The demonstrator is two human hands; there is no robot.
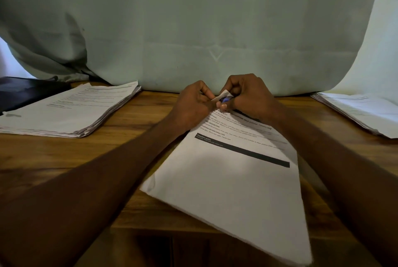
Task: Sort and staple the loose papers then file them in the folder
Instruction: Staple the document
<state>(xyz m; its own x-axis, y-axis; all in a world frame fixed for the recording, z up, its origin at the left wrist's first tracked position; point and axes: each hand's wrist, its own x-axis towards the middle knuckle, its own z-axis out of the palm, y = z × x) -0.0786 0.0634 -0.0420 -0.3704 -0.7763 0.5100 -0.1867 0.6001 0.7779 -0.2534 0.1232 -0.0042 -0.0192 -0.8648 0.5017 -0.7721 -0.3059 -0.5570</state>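
A set of printed sheets [232,180] lies askew on the wooden table, its near corner hanging over the front edge. At its far corner my left hand [191,105] pinches the lifted paper corner [223,95]. My right hand [249,96] is curled round a small blue stapler [225,100], mostly hidden by the fingers, right at that corner. A thick stack of papers [71,109] lies at the left. Another stack [364,111] lies at the far right. A dark folder [23,92] sits behind the left stack.
A pale green cloth [204,29] hangs along the table's back edge, just behind my hands. Bare wooden table [129,148] shows between the left stack and the middle sheets. The front edge of the table runs below the sheets.
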